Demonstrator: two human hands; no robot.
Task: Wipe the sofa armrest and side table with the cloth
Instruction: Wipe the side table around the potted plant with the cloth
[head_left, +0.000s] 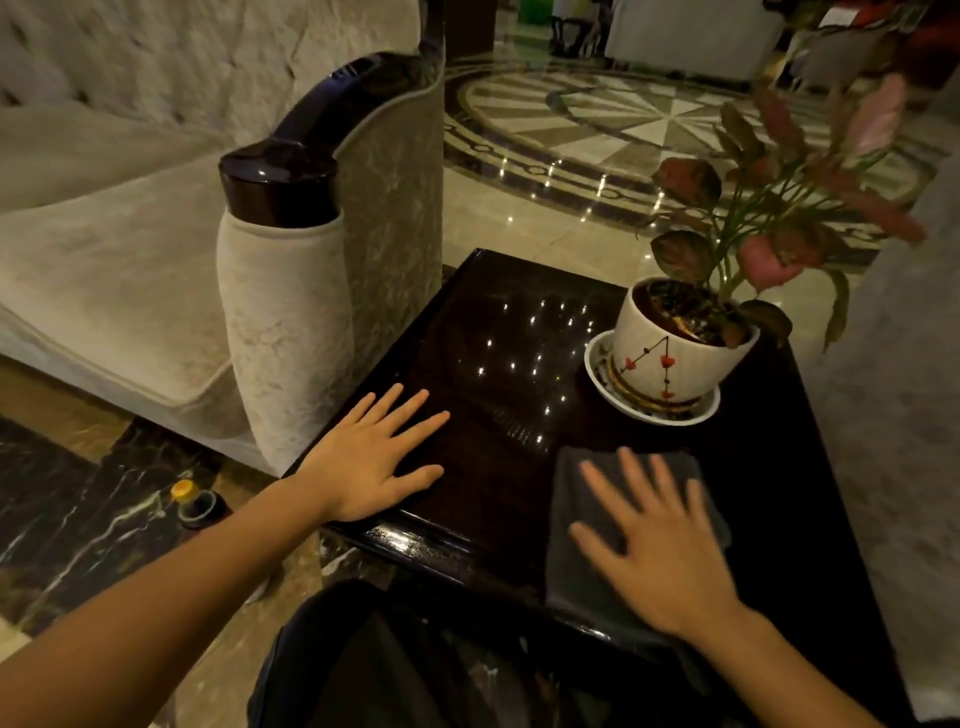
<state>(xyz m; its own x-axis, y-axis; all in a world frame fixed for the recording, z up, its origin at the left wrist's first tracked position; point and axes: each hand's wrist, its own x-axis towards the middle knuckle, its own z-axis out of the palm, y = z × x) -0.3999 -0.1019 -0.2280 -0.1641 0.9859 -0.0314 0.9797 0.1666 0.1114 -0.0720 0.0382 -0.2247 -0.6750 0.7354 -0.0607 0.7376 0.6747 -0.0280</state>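
Note:
A folded dark grey cloth (582, 499) lies flat on the glossy dark side table (498, 332), near its front right. My right hand (660, 540) rests flat on the cloth, fingers spread and slightly blurred. My left hand (369, 452) lies palm down on the bare tabletop at its front left corner, fingers apart, holding nothing. To the left of the table stands the sofa armrest (291, 166), pale fabric with a shiny dark wooden cap on top.
A potted plant (675, 348) in a white pot on a saucer stands on the table's right side, its pink leaves reaching over. A bottle with a yellow cap (195, 506) sits on the marble floor beside the sofa. My dark clothing fills the bottom centre.

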